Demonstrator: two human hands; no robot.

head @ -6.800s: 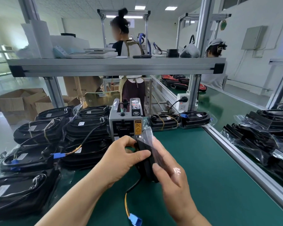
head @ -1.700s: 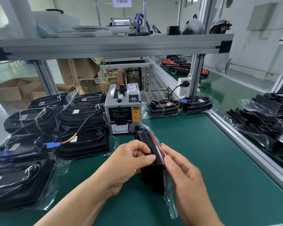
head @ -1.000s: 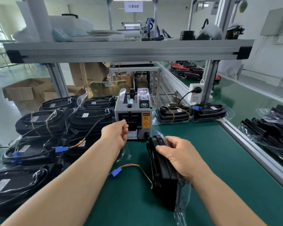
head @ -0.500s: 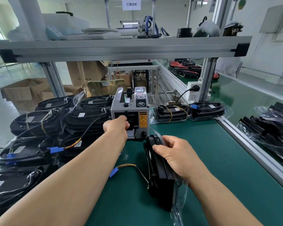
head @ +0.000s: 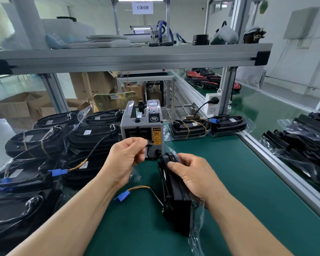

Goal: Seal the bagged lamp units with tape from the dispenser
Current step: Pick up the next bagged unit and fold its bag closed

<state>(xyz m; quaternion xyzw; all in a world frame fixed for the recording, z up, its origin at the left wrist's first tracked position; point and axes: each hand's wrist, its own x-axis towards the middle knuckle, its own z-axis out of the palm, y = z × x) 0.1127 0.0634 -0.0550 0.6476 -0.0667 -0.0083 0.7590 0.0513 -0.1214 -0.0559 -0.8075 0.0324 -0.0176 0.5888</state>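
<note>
A black lamp unit [head: 176, 202] in a clear bag stands on edge on the green mat [head: 238, 182]. My right hand [head: 190, 174] grips its top edge from the right. Its wire with a blue connector [head: 121, 197] trails out to the left. The grey tape dispenser [head: 142, 126] sits just behind. In front of its outlet, my left hand [head: 125, 159] has thumb and fingers pinched together on a clear strip of tape [head: 135, 175], which shows only faintly below the hand.
Several bagged black lamp units [head: 44, 145] are piled at the left. Two more units [head: 207, 126] lie behind the dispenser to the right. An aluminium rail [head: 277, 163] bounds the mat on the right, with more bagged units [head: 303, 145] beyond. A shelf beam [head: 129, 56] crosses overhead.
My left hand has pulled back from the dispenser's outlet toward me, fingers now pinched together. My right hand keeps its grip on the upright lamp unit.
</note>
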